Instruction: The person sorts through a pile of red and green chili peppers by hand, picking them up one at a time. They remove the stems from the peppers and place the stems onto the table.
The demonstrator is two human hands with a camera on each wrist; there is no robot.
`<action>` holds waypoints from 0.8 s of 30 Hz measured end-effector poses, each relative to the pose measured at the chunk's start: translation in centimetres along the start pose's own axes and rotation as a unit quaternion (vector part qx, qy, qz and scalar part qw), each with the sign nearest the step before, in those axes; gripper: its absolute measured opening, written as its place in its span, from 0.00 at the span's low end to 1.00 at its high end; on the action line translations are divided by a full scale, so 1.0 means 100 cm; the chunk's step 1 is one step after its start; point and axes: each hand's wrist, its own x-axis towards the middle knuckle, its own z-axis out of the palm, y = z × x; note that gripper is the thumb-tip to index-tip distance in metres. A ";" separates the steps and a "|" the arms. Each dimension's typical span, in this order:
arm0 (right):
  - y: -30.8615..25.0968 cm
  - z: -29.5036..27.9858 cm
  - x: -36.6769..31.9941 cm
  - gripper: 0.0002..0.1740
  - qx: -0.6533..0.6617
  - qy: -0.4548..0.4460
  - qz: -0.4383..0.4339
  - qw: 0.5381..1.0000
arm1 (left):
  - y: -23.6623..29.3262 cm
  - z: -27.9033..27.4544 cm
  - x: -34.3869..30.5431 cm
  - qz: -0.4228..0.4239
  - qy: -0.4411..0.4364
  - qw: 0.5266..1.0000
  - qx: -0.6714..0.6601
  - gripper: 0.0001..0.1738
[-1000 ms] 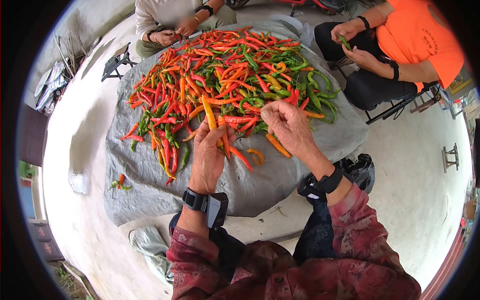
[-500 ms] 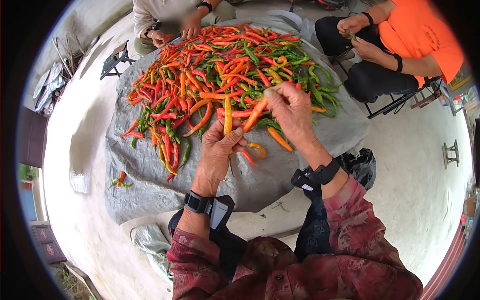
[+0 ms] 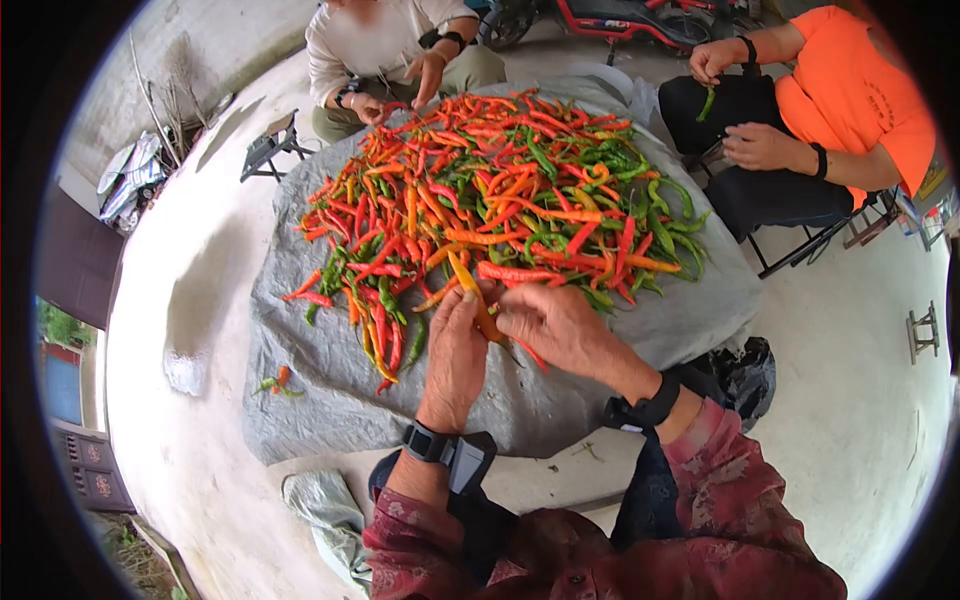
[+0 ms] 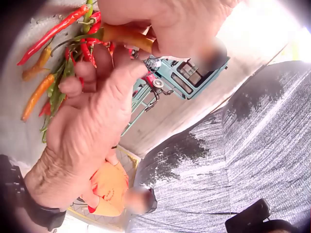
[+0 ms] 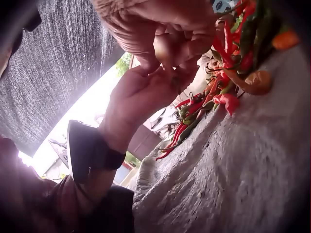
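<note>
My left hand (image 3: pixel 455 350) pinches an orange-yellow chili pepper (image 3: pixel 484 318) low over the front of the pile, its thin stem pointing down and right. In the left wrist view that chili pepper (image 4: pixel 125 37) shows its green cap and curved stem, gripped by the left hand (image 4: pixel 175 24). My right hand (image 3: pixel 570 330) comes in from the right, fingers bent, thumb and fingertips right at the chili's lower part. In the right wrist view the fingers overlap, and I cannot tell whether the right hand holds anything. Just beyond lies the heaped pile of red, orange and green chilies (image 3: pixel 470 190).
A grey cloth (image 3: pixel 330 405) covers the low surface under the pile. Across sits a person in a light shirt (image 3: pixel 335 65); at right, a person in orange (image 3: pixel 860 110) holds a green chili (image 3: pixel 707 104). A black bag (image 3: pixel 750 375) and a small stool (image 3: pixel 922 332) are at right.
The orange chili that the right hand held half a second ago is no longer seen in it. The right hand has come down beside the left. The head view has shifted, so the scene sits lower and rightward.
</note>
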 end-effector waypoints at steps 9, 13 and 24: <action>0.002 0.016 0.003 0.14 -0.144 0.004 0.008 0.990 | -0.011 0.010 0.007 -0.013 0.008 0.999 -0.053 0.13; 0.007 0.002 0.008 0.14 -0.167 0.008 0.008 0.986 | -0.014 0.014 0.007 0.000 0.043 0.999 0.016 0.16; 0.006 -0.032 0.003 0.14 0.385 0.080 0.143 0.908 | -0.002 -0.015 0.039 0.248 0.059 0.795 0.550 0.16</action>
